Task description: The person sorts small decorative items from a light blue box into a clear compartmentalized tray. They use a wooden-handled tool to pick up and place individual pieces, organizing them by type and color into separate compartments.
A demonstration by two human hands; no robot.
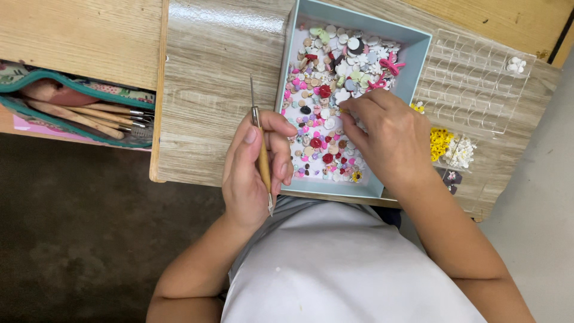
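hands (257, 173): 2 | box (418, 48): 1 | organizer tray (478, 84): 1 | pouch (36, 81): 1

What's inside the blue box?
The blue box holds many tiny flower-shaped and round pieces in pink, red, white and tan. The right hand reaches in and covers some, so what lies beneath it is hidden.

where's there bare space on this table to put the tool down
Bare wood lies left of the blue box, up to the table edge. The box is full of small pieces; the clear organizer crowds the right.
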